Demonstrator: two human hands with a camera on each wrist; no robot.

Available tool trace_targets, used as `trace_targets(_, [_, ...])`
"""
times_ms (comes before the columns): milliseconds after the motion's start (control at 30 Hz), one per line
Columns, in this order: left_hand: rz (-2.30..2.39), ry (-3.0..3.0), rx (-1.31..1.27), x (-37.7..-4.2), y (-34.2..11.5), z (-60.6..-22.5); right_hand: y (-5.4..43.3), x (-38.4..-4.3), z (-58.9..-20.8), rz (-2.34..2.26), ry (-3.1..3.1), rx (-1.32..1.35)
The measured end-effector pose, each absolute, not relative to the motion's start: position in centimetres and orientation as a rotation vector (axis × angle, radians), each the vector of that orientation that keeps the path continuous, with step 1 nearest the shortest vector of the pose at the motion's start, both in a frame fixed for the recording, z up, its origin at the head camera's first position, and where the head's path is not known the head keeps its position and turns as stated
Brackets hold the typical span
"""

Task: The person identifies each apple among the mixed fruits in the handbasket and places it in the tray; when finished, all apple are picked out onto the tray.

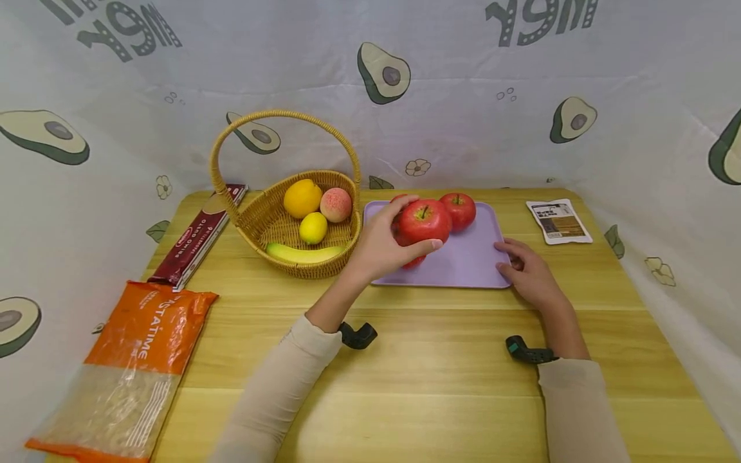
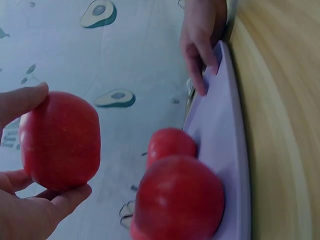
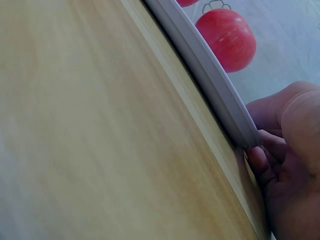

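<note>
My left hand (image 1: 379, 247) grips a red apple (image 1: 425, 220) between thumb and fingers, raised above the left part of a purple tray (image 1: 471, 260). In the left wrist view that apple (image 2: 61, 141) hangs apart from the other red apples. One apple (image 1: 458, 212) sits at the tray's back. Another apple (image 2: 180, 197) is near the front left, and in the head view it is mostly covered by the held one. At the tray's right edge my right hand (image 1: 529, 273) pinches the rim, as the right wrist view shows at the tray's corner (image 3: 245, 132).
Left of the tray stands a wicker basket (image 1: 312, 272) with a tall handle, holding a mango-like yellow fruit (image 1: 302, 199), peach (image 1: 336, 205), lemon (image 1: 313, 228) and banana (image 1: 303, 253). Further left lie a spaghetti pack (image 1: 193, 244) and pasta bag (image 1: 133, 360). A small packet (image 1: 559, 221) lies right.
</note>
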State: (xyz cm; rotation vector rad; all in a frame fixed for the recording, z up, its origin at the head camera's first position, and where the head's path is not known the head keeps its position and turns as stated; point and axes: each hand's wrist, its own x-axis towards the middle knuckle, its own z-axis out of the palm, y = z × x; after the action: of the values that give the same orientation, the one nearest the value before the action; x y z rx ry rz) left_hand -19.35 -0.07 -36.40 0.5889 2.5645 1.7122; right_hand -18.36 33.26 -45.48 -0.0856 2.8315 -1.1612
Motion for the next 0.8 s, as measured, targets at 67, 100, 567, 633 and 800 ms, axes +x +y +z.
trace_targets(67, [1.658,2.593,0.602,-19.2,1.2,-36.6,33.3,-18.3,-45.5,-1.162,2.834,-0.090])
trace_targets(100, [1.631,2.602,0.606,-19.2,1.8,-36.8,33.3,-18.3,-45.5,-1.161,2.833,-0.090])
trace_targets(567, [1.586,2.602,0.599,-19.1,9.1,-40.6,33.3,-18.3,-45.4,-1.134,2.851,-0.093])
trace_targets(633, [1.602,2.585,0.564,-19.1,9.8,-41.1,33.3,-18.3,-45.4,-1.132,2.852,-0.099])
trace_targets(800, [1.587,2.591,0.498,-19.2,10.9,-42.3,33.2,-18.4,-45.3,-1.134,2.852,-0.104])
